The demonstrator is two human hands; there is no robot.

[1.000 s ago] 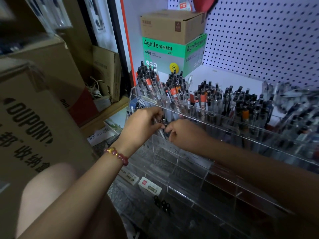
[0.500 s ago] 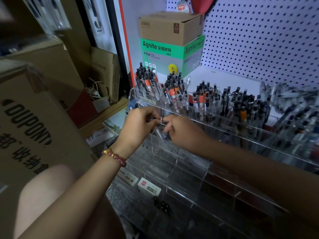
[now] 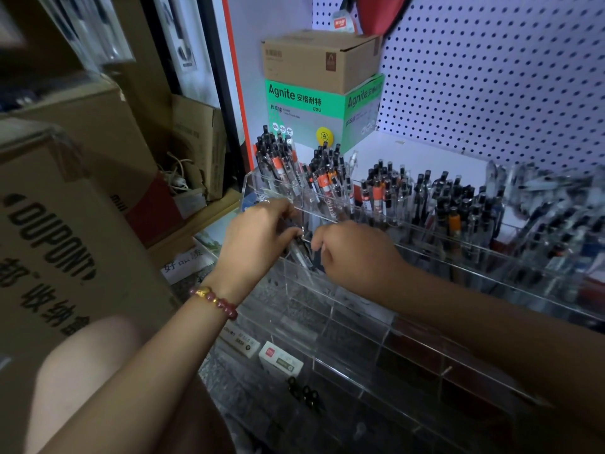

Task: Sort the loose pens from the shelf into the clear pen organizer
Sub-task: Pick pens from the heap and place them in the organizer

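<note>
Head view: the left hand (image 3: 255,237), with a beaded bracelet (image 3: 214,301) on its wrist, curls its fingers round a clear pen (image 3: 299,253). The pen slants down from the fingertips into a compartment at the left end of the pen organizer (image 3: 360,326), just below its back row. The right hand (image 3: 355,253) sits just beside it, knuckles up, fingers bent toward the same pen; whether it grips the pen cannot be told. Upright pens (image 3: 327,185) crowd the back row, in front of a green box (image 3: 304,106).
</note>
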